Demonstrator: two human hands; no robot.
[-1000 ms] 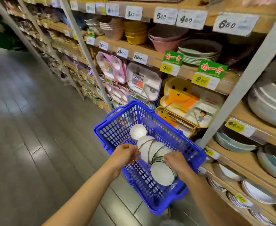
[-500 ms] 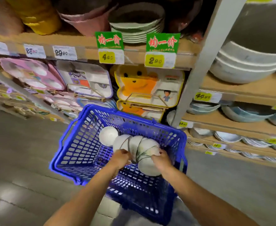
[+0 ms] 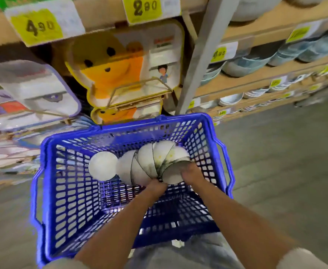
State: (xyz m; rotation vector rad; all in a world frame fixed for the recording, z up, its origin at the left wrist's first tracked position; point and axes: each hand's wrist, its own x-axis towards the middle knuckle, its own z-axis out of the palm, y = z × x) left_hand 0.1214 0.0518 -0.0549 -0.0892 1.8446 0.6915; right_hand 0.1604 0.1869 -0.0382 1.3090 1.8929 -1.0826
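Bowls, white and nested sideways in a curved row, lie inside the blue basket toward its one o'clock corner. The left hand grips the row from six o'clock; the right hand curls round the end bowl at four o'clock (fingers blurred). A bear tray stands at twelve o'clock.

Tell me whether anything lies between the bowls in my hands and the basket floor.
Nothing visible does. The left hand and right hand hold the nested bowls inside the basket, with bare mesh below them. A single bowl lies beside the row's left end, not under it.
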